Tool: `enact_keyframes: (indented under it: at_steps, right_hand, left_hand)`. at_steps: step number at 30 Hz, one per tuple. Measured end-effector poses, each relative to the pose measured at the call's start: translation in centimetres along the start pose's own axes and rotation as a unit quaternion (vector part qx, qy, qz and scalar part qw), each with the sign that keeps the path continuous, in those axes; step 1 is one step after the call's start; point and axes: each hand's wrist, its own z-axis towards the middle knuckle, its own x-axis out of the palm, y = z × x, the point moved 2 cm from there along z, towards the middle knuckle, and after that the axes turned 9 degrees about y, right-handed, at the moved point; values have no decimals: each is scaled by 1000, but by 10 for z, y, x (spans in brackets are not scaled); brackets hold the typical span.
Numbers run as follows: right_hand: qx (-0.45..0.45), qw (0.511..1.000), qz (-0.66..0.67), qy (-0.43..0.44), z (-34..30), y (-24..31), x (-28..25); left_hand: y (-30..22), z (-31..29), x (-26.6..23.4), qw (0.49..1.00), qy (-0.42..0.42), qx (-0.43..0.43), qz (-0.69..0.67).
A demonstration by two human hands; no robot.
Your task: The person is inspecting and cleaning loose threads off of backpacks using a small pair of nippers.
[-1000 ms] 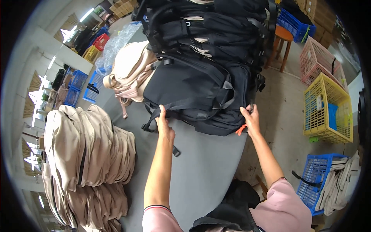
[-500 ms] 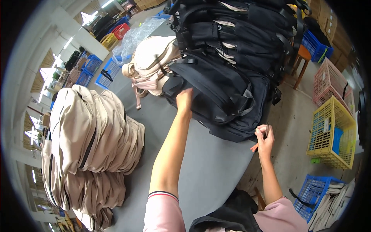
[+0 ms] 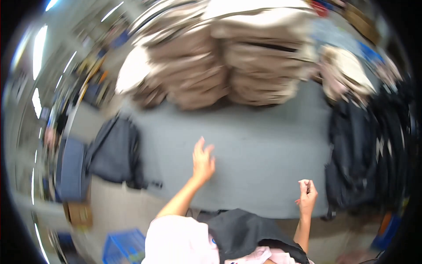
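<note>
Above the middle of the grey table (image 3: 250, 141) my left hand (image 3: 203, 163) hovers with its fingers apart, holding nothing. My right hand (image 3: 307, 196) is curled near the table's right front part. In it is a small pair of scissors (image 3: 309, 190), mostly hidden by my fingers, with a bit of orange handle showing. A black backpack (image 3: 351, 154) lies at the right end of the table, beyond my right hand. Another black backpack (image 3: 115, 152) rests at the left end. Neither hand touches a bag.
Tall stacks of beige bags (image 3: 263, 70) line the far side of the table. More black bags (image 3: 391, 141) are piled at the far right, near a loose beige bag (image 3: 345, 72). A blue crate (image 3: 123, 246) and a cardboard box (image 3: 79, 214) stand on the floor at left.
The view has swung left, blurring the picture. My left hand has come off the black backpack and is over the table. My right hand still keeps the scissors.
</note>
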Motion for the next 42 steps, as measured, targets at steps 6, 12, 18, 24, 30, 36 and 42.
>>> enact_keyframes:
  at_steps: [6, 12, 18, 24, 30, 36, 42]
  right_hand:
    - [-81, 950, -42, 298, -30, 21, 155]
    - [-42, 926, -73, 368, -59, 16, 207]
    - [-4, 930, -56, 364, -82, 19, 225]
    - [-31, 950, -3, 311, -68, 19, 226]
    - [-89, 970, 48, 221, -11, 43, 213]
    - [12, 966, 200, 164, 87, -14, 169]
    - [92, 878, 440, 164, 135, -28, 260]
  left_hand:
    - [155, -115, -197, 890, -247, -272, 270]
    - [217, -192, -214, 800, 180, -478, 315]
    - [280, -193, -220, 854, 3, -233, 464]
    - [213, -106, -284, 922, -70, -159, 345]
    - [188, -69, -280, 940, -125, -123, 292]
    - [171, -67, -239, 950, -5, -158, 270]
    - [164, -63, -314, 957, -122, -188, 186]
